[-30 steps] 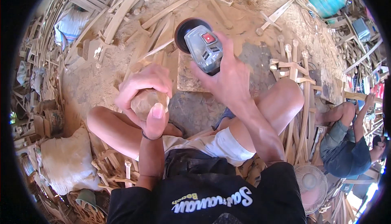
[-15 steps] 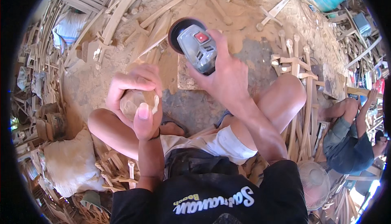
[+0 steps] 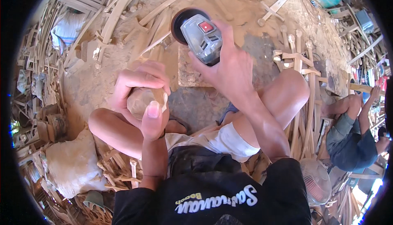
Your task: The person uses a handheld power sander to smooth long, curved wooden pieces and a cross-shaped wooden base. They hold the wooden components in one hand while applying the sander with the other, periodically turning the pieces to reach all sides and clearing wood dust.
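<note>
My left hand [image 3: 141, 79] is closed around a pale wooden piece with a faceted, rounded end [image 3: 139, 101]. Its thumb presses along the near side, and the rest of the piece is hidden by the fingers. My right hand [image 3: 236, 67] grips a grey angle grinder [image 3: 202, 47] with a red patch on top. The grinder's dark round disc [image 3: 179, 26] points away to the far left, apart from the wooden piece. Beneath the grinder lies a dusty wooden block [image 3: 190, 71] on the floor between my legs.
Carved wooden swords [image 3: 298, 57] are piled to the right, and another sword [image 3: 278, 6] lies farther off. A fan [image 3: 315, 180] stands at lower right near a seated person [image 3: 352, 147]. On the left lies a dusty sack [image 3: 73, 163]. Sawdust covers the floor.
My left hand and the wooden piece have shifted slightly to the right. The grinder in my right hand has also moved a little right, and its tilt has changed slightly.
</note>
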A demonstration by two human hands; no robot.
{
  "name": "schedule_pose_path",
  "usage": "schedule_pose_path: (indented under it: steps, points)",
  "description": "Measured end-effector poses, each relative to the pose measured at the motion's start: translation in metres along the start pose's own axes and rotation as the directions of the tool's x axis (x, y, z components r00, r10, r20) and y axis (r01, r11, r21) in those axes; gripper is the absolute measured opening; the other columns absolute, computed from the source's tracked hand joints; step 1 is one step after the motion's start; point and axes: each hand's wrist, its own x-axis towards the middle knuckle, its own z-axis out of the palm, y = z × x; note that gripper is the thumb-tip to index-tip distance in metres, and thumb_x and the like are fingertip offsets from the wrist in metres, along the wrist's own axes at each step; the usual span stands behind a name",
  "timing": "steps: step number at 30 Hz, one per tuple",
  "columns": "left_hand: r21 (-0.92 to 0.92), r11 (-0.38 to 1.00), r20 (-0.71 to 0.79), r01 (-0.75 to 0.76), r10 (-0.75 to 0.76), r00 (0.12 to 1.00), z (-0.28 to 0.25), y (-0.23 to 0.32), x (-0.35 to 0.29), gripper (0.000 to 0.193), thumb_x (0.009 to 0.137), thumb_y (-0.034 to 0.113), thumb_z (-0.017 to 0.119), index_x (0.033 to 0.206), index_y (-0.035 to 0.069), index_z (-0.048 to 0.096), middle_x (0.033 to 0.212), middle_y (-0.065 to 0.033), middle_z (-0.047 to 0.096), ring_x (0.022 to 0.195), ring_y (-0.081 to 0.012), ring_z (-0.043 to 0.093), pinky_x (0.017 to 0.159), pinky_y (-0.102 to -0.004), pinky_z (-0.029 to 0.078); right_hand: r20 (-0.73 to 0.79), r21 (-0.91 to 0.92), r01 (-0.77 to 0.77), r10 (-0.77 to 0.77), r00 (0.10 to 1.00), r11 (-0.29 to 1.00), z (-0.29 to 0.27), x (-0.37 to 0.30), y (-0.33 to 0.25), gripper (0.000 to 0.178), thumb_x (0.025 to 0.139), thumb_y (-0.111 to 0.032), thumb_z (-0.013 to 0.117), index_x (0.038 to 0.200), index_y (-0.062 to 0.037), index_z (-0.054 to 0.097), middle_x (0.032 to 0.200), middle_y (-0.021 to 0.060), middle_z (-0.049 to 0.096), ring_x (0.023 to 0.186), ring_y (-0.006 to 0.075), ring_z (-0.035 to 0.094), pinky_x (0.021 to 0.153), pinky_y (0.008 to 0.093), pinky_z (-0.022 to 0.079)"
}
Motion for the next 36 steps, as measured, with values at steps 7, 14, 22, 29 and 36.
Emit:
schedule_pose_path:
  steps: [7,14,22,29,36]
  points:
    - [-0.012,1.0,-0.011,-0.007,0.007,1.0,0.005,-0.001,0.001,0.046,0.091,0.042,0.078,0.099,0.0,0.062,0.074,-0.012,0.064,0.067,-0.0205,0.057,0.078,-0.0423,0.046,0.08,0.015,0.009,-0.011,0.997,1.0,-0.001,-0.005,-0.002,0.082,0.085,-0.041,0.09,0.148,-0.0126,0.047,0.095,0.0205,0.079,0.08,0.0417,0.079,0.07,0.0501,0.063]
    - [0.002,1.0,0.034,-0.011,0.011,0.999,0.006,0.002,-0.008,0.045,0.09,0.041,0.077,0.098,0.0,0.062,0.074,-0.013,0.064,0.072,-0.0208,0.058,0.077,-0.041,0.046,-0.049,0.058,0.006,-0.003,0.999,0.998,-0.005,0.001,0.004,0.083,0.084,-0.042,0.09,0.149,-0.0134,0.047,0.096,0.0218,0.079,0.082,0.0419,0.079,0.072,0.05,0.063]
    - [-0.035,0.999,0.016,-0.029,0.03,0.999,0.007,0.0,-0.009,0.044,0.091,0.04,0.075,0.101,0.0,0.061,0.076,-0.0142,0.065,0.07,-0.0215,0.054,0.076,-0.041,0.042,-0.006,-0.012,0.042,-0.042,0.999,0.999,-0.006,-0.008,0.003,0.083,0.085,-0.04,0.088,0.149,-0.0109,0.044,0.087,0.0241,0.076,0.075,0.0447,0.076,0.068,0.0529,0.061]
    - [0.062,0.997,0.068,-0.052,0.047,0.997,0.01,-0.001,-0.013,0.043,0.093,0.04,0.072,0.102,-0.001,0.059,0.074,-0.0148,0.063,0.069,-0.0223,0.05,0.075,-0.0441,0.039,-0.039,0.143,0.066,-0.061,0.997,0.987,-0.001,-0.008,-0.001,0.084,0.084,-0.043,0.09,0.149,-0.0119,0.046,0.092,0.0205,0.079,0.078,0.0427,0.078,0.07,0.0502,0.063]
    - [0.007,1.0,0.03,-0.029,0.029,0.999,0.008,-0.002,-0.009,0.045,0.093,0.041,0.073,0.102,-0.001,0.059,0.074,-0.0153,0.062,0.069,-0.0229,0.05,0.074,-0.0444,0.039,0.024,-0.014,-0.016,0.016,1.0,1.0,-0.006,-0.004,0.0,0.084,0.083,-0.043,0.091,0.147,-0.0118,0.047,0.093,0.0196,0.079,0.08,0.0422,0.078,0.071,0.0502,0.063]
